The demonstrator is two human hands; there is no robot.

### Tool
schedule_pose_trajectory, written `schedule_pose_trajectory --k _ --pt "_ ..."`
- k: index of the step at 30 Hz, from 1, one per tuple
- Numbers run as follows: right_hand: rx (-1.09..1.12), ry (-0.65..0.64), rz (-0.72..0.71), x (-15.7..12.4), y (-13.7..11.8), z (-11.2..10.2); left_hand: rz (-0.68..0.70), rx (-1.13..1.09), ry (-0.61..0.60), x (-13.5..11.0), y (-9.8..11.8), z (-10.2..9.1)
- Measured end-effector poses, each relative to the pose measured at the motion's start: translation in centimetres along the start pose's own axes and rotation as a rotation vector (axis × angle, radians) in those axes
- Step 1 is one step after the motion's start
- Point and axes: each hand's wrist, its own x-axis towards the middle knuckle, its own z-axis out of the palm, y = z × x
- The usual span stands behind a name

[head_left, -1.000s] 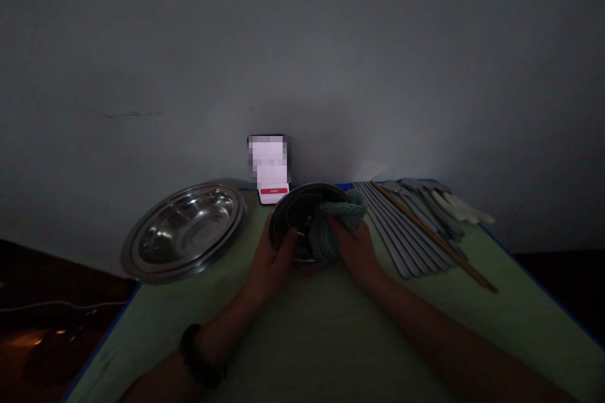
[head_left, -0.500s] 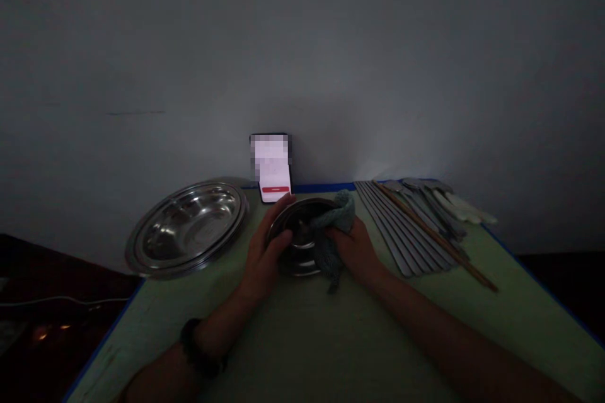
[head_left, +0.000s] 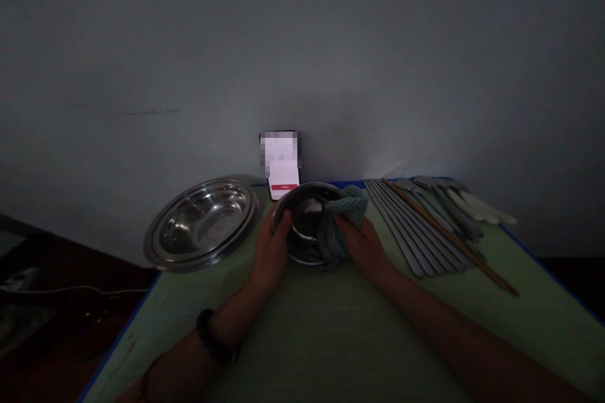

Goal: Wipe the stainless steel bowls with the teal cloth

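A shiny metal bowl [head_left: 307, 217] is held up between my two hands, tilted so its inside faces me. My left hand [head_left: 271, 252] grips its left rim, thumb over the edge and fingers hidden behind. On the opposite side my right hand [head_left: 363, 245] pinches a grey-green knitted cloth [head_left: 338, 227], which drapes over the bowl's right rim and into its inside. The fingers of the right hand are mostly covered by cloth and bowl.
Stacked metal basins [head_left: 155, 252] stand at the table's left edge. A lit phone [head_left: 282, 164] leans on the wall behind the bowl. To the right lie several metal chopsticks [head_left: 406, 233], brown wooden sticks [head_left: 454, 239], metal spoons [head_left: 437, 201] and pale white utensils [head_left: 477, 206]. The green table [head_left: 321, 340] has blue edging.
The bowl has tipped further towards me, showing more of its inside. The cloth has spread lower along the bowl's right side. The whole view has shifted slightly, moving the scene rightwards.
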Motion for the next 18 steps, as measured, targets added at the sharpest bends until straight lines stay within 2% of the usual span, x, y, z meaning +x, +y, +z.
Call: schedule_pose_trajectory --k 4,7,11,14,18 --pt "-0.007 0.030 -0.063 0.0 0.5 0.1 0.123 0.049 -0.078 -0.3 0.1 -0.1" --pt "-0.014 0.073 -0.075 0.0 0.6 -0.1 0.229 0.122 -0.183 -0.7 0.5 -0.3" --pt "-0.007 0.054 -0.038 0.0 0.6 -0.7 0.570 0.307 -0.386 -1.0 1.1 -0.7" --pt "-0.024 0.017 -0.063 0.2 0.8 -1.2 0.803 0.404 -0.524 -1.2 1.3 -0.6" --pt "-0.062 0.022 -0.124 0.4 1.5 -1.3 0.887 0.454 -0.578 -1.4 1.4 -0.4"
